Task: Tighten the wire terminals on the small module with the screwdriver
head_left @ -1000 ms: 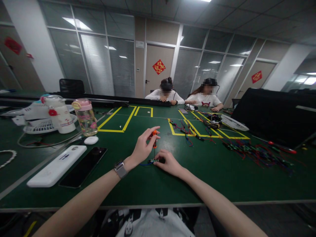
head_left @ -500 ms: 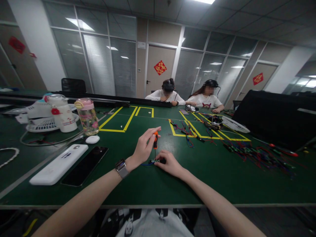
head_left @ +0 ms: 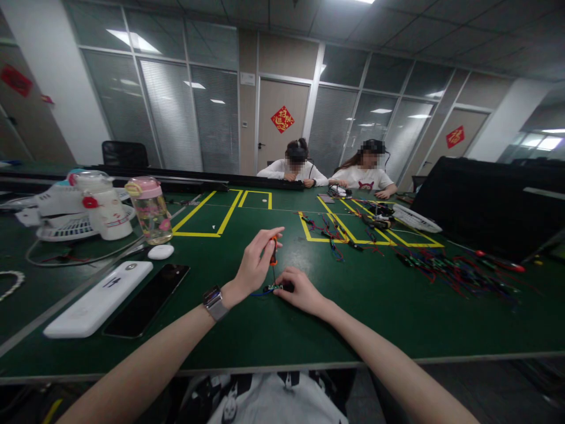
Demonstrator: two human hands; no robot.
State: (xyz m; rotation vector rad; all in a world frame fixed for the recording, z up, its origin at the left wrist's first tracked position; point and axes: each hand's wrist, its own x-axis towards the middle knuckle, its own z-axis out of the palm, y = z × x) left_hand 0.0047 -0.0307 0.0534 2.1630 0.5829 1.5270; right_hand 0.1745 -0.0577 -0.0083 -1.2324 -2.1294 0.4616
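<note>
My left hand [head_left: 255, 259] is closed around the handle of an orange and black screwdriver [head_left: 273, 254], which stands nearly upright. Its thin shaft points down onto a small green circuit board [head_left: 274, 288] lying on the green table [head_left: 212, 330]. With thumb and fingers, my right hand [head_left: 301, 288] grips the board's right end, so part of the board is hidden. A blue wire [head_left: 260, 294] runs out from the board's left side, below my left hand. A watch with a grey band sits on my left wrist.
To the left lie a white power bank [head_left: 99, 299], a black phone [head_left: 148, 300] and a white earbud case [head_left: 161, 252], with a pink-lidded bottle [head_left: 149, 212] behind. Wired boards [head_left: 459, 274] are heaped at right, near a black monitor [head_left: 489, 209]. Two people sit across the table.
The whole view has shifted slightly, so things appear a little further left. My hands keep their hold on the screwdriver and circuit board.
</note>
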